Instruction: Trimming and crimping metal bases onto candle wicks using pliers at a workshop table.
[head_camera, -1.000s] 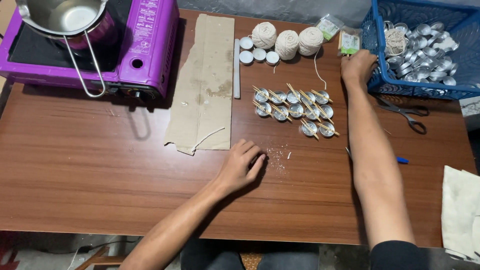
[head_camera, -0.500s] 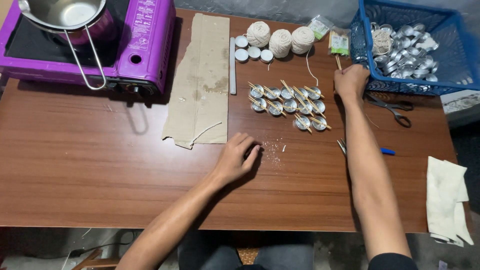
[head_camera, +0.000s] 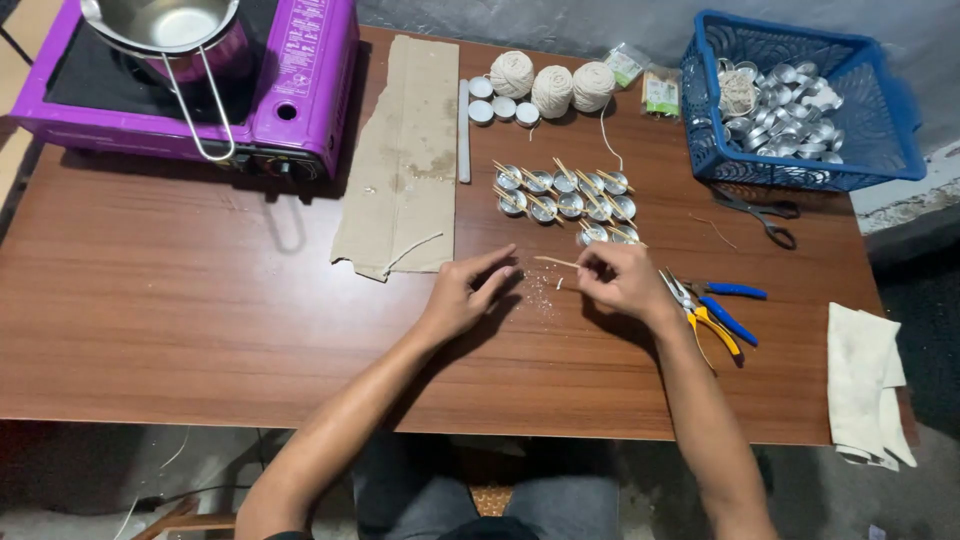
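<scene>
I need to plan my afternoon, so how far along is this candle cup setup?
Done: about a dozen metal cups in rows carry sticks across their tops. In hand: the right hand pinches one wooden stick, and the left hand rests on the table over something hidden. Left: a blue basket full of empty cups.

bare forearms, no sleeves or gloves, grey trousers at the lap.
</scene>
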